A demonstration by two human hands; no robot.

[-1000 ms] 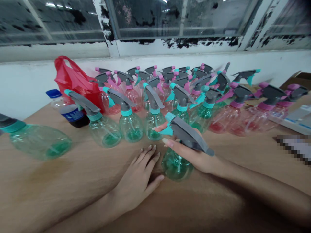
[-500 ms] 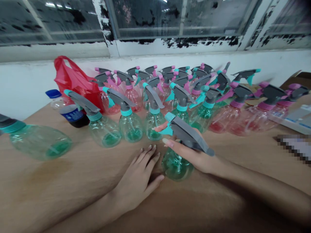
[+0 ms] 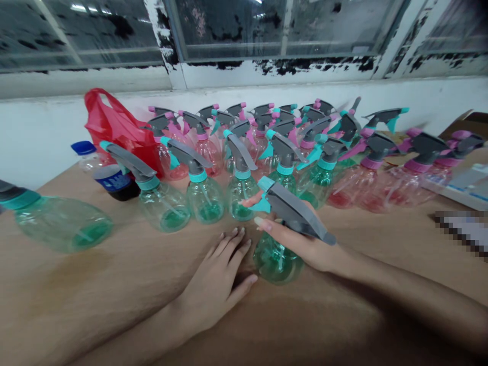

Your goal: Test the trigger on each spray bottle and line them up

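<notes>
My right hand [image 3: 301, 241] is wrapped round the neck of a green spray bottle [image 3: 277, 262] with a grey trigger head and a teal nozzle and trigger. Its index finger lies near the trigger, and the nozzle points left and away from me. The bottle stands on the wooden table [image 3: 145, 284]. Just left of it, my left hand [image 3: 219, 274] rests flat on the tabletop, fingers spread, holding nothing. Close beyond the hands stand more green spray bottles, among them one at the middle [image 3: 243, 201] and one further left [image 3: 206, 203].
A larger-looking green spray bottle [image 3: 63, 223] is at far left. Behind are a cola bottle [image 3: 114, 178], a red plastic bag [image 3: 122, 127] and several pink-collared spray bottles [image 3: 354, 185]. A pixelated flat object [image 3: 463, 229] and an open cardboard box [image 3: 467, 127] are at right.
</notes>
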